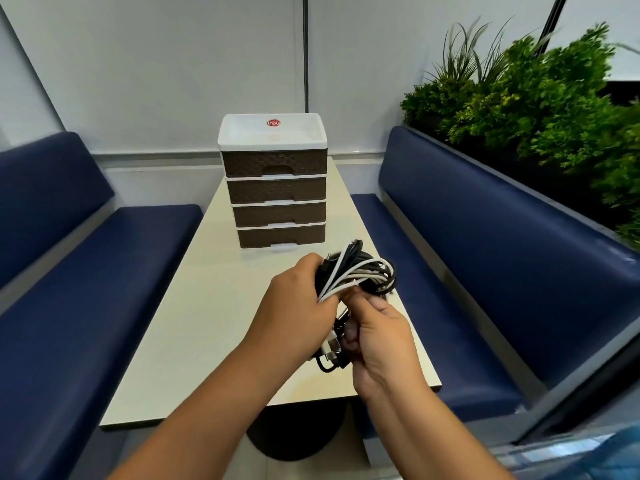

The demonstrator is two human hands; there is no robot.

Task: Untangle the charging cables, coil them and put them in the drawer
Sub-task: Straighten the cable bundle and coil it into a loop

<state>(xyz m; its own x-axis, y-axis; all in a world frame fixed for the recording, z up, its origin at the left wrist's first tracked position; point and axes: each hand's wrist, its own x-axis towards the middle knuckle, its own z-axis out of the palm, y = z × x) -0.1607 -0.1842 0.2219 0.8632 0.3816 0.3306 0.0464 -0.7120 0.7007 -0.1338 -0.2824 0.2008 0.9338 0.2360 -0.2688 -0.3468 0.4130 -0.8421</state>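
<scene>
Black and white cables (360, 271) gripped between left hand (298, 299) and right hand (377, 337).

Drawer unit (273, 181): woven-textured brown plastic. Benches (485, 237): smooth blue vinyl. Table (194, 306): matt.

We face a pale wall (173, 64) with a dark vertical strip (306, 46). A cream table (194, 323) stands between two navy benches (86, 271), and behind the right one green plants (536, 98) fill a planter.
</scene>
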